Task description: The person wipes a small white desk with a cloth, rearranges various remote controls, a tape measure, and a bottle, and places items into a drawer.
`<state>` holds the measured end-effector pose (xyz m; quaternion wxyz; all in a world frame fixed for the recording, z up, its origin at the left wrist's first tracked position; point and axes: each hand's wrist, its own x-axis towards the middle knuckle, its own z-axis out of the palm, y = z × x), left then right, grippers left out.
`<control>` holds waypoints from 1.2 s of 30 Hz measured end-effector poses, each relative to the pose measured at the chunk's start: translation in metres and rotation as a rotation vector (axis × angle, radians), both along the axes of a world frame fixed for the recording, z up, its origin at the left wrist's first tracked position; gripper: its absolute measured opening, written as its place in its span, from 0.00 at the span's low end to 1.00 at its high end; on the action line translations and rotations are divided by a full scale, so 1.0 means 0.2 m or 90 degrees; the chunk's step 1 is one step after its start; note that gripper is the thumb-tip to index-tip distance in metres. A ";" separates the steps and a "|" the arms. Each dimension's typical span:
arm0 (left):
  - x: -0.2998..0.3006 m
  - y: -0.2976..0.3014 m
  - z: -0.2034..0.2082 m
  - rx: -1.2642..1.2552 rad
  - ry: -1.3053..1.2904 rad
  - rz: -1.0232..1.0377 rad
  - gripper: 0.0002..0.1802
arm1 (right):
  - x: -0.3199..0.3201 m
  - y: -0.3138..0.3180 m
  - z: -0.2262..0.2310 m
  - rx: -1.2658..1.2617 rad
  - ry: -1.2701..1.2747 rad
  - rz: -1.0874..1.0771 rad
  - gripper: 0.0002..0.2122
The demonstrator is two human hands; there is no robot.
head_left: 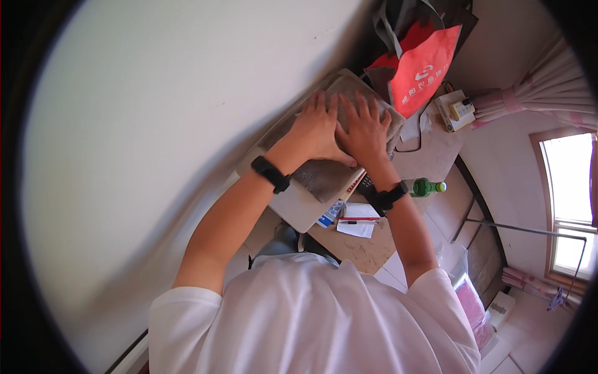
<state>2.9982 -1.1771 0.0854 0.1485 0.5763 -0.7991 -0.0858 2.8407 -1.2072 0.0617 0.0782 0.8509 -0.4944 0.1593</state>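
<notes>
Both my hands lie flat on a folded grey-brown cloth (319,179), which rests on a pale, flat, round-cornered thing (289,204) beside the wall. My left hand (314,129) is on the cloth's left part, fingers stretched toward its far edge and thumb pointing right. Close beside it, my right hand (366,132) presses down with its fingers spread. The two hands touch or nearly touch at the thumbs. Neither grips anything visible. A black band circles each wrist. What lies under the cloth's middle is hidden.
A red bag (423,68) stands beyond the cloth. Right of it sits a small box (461,113). A green bottle (423,187) stands right of my right wrist. White paper (358,229), pens and a blue card (331,214) lie nearer. The white wall (156,124) is at left.
</notes>
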 end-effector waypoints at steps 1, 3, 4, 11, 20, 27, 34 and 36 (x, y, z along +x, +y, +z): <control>-0.03 -0.05 -0.03 -0.009 -0.001 -0.003 0.75 | -0.03 -0.03 0.00 0.000 -0.001 0.012 0.30; -0.06 -0.10 -0.05 -0.019 -0.005 0.011 0.76 | -0.05 -0.09 0.00 0.010 0.007 -0.001 0.30; -0.09 -0.11 -0.05 -0.022 -0.006 0.026 0.77 | -0.06 -0.11 -0.01 0.007 0.008 0.007 0.30; -0.05 -0.02 -0.09 -0.072 0.075 0.061 0.77 | -0.03 -0.11 -0.03 -0.002 0.023 0.014 0.29; 0.16 0.58 0.07 0.027 0.060 0.154 0.72 | 0.20 0.21 0.10 0.048 0.019 0.201 0.29; 0.14 1.09 0.16 0.107 0.046 0.282 0.67 | 0.35 0.68 0.12 0.096 -0.022 0.330 0.27; 0.14 0.99 0.20 -0.004 -0.035 0.273 0.72 | 0.31 0.64 0.09 0.113 -0.060 0.314 0.29; 0.16 0.93 0.16 0.055 0.020 0.224 0.74 | 0.28 0.58 0.08 0.093 -0.082 0.289 0.28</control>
